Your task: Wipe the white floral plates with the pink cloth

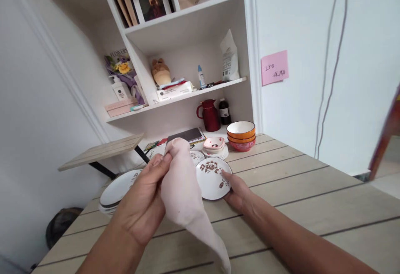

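In the head view, my left grip (140, 201) is closed on a soft pink cloth (184, 182). The thumb and fingers pinch the top of it, and the long end hangs down over the desk (296, 194). My right grip (239, 190) holds a round white plate (209, 186) with brown flowers on it. The thumb is on the top and the other fingers go under the edge. The plate tips up to face me. The cloth hides its left edge, and I cannot tell if the two touch.

Just behind the plate is one more flowery plate (196, 156), partly hidden. Near it a small pink dish (214, 143) sits on a pile of small white dishes (221, 154). To their right, orange bowls (241, 134) are stacked on a red bowl (242, 145). Big white plates (117, 190) make a pile on the left, by a little wooden stand (103, 151). At the back, a red jug (211, 115) stands beside a dark bottle (224, 112).
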Demonstrator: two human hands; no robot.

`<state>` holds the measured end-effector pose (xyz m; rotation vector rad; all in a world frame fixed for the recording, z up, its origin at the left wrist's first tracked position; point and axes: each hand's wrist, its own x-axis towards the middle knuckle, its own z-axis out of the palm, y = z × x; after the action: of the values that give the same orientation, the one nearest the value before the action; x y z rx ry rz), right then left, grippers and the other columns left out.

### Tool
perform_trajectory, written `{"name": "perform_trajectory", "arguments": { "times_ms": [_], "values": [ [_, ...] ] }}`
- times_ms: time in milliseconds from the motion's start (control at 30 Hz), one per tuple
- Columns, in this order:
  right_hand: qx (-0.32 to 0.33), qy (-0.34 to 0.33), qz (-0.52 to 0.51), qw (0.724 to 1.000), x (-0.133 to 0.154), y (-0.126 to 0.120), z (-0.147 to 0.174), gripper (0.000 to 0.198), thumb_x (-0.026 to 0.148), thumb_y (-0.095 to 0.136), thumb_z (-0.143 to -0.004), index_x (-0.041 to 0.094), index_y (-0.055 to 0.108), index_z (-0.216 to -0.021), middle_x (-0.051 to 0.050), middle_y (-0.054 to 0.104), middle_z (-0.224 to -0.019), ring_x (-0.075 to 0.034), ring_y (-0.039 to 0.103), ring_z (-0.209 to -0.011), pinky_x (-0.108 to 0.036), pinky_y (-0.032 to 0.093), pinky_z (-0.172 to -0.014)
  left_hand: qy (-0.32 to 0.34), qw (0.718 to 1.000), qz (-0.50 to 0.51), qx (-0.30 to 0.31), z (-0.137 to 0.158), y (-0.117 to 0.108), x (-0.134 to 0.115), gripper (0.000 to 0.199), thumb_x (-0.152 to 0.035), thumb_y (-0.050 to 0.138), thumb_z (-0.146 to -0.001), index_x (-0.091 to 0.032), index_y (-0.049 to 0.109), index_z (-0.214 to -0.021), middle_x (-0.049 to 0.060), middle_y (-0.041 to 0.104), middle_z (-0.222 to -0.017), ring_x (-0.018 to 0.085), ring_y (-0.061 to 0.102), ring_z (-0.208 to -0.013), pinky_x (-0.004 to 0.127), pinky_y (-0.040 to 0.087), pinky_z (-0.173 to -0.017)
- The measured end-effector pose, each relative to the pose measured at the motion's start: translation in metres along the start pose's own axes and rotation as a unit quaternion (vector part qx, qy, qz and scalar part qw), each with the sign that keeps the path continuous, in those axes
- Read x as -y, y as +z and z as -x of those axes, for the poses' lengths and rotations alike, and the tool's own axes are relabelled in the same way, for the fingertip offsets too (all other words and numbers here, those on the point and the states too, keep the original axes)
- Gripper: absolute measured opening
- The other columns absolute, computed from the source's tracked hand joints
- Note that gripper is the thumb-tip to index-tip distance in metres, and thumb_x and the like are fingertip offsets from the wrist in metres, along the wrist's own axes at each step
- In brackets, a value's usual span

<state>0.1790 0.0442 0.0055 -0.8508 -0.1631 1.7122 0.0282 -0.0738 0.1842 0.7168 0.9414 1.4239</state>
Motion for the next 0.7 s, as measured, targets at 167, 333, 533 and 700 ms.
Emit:
{"name": "perform_trajectory", "arguments": {
  "times_ms": [167,333,533,700],
  "values": [
    [0.017,0.003,-0.006,1.0,0.004,0.001,0.002,0.026,0.02,0.049,-0.089,0.012,0.056,-0.113,-0.014,0.07,-0.102,-0.024,0.068,-0.09,-0.043,0.054,-0.084,0.018,0.998,0.025,0.052,0.005,0.025,-0.006,0.016,-0.016,0.053,-0.087,-0.021,0.064,-0.097,-0.002,0.066,-0.087,0.007,0.064,-0.072,0.021,0.054,-0.076],
    [0.012,0.01,-0.005,1.0,0.008,0.001,0.004,0.025,0.019,0.047,-0.09,0.011,0.056,-0.112,-0.014,0.071,-0.1,-0.024,0.069,-0.088,-0.043,0.056,-0.081,0.052,0.998,-0.04,-0.001,0.006,-0.035,-0.006,0.029,-0.022,0.068,-0.075,-0.026,0.063,-0.103,-0.003,0.068,-0.094,0.014,0.065,-0.079,0.022,0.054,-0.064],
    [-0.014,0.002,-0.003,1.0,0.005,-0.004,-0.004,0.02,0.017,0.051,-0.089,0.014,0.059,-0.107,-0.009,0.073,-0.092,-0.016,0.069,-0.077,-0.033,0.056,-0.079,0.038,0.964,-0.19,-0.181,-0.005,-0.181,0.023,0.023,-0.02,0.076,-0.063,-0.02,0.054,-0.07,-0.005,0.06,-0.071,0.011,0.058,-0.068,0.021,0.048,-0.061],
    [-0.014,0.0,0.008,1.0,0.003,-0.006,-0.007,0.018,0.015,0.053,-0.088,0.014,0.061,-0.104,-0.009,0.073,-0.089,-0.016,0.069,-0.075,-0.033,0.057,-0.078,0.04,0.937,-0.264,-0.226,0.003,-0.23,0.021,0.042,-0.03,0.078,-0.058,-0.021,0.037,-0.062,-0.009,0.041,-0.057,0.008,0.042,-0.053,0.019,0.035,-0.049]
  ]
}}
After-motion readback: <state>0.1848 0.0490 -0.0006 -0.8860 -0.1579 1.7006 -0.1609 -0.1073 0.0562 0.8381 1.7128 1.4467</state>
